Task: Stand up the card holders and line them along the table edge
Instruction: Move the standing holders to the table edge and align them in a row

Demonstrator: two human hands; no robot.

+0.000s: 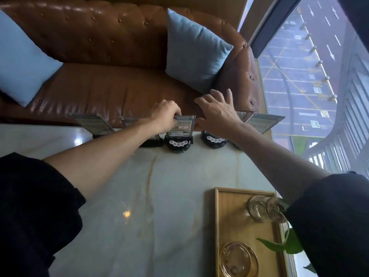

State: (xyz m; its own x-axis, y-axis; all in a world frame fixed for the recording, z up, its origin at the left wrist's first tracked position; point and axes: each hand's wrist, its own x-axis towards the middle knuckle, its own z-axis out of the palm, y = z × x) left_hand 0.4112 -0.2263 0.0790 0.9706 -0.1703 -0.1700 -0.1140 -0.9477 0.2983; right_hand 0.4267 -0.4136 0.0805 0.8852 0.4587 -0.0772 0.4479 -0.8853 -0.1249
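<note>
Several card holders with black bases and clear upright panels stand in a row along the far edge of the pale marble table. My left hand pinches the top of the middle card holder, which stands upright. My right hand hovers with fingers spread over the neighbouring card holder, hiding its panel. Further holders stand at the far left, behind my left forearm and at the far right.
A brown leather sofa with blue cushions lies just beyond the table edge. A wooden tray at the near right carries a glass vase with a plant and a glass ashtray. A window runs along the right.
</note>
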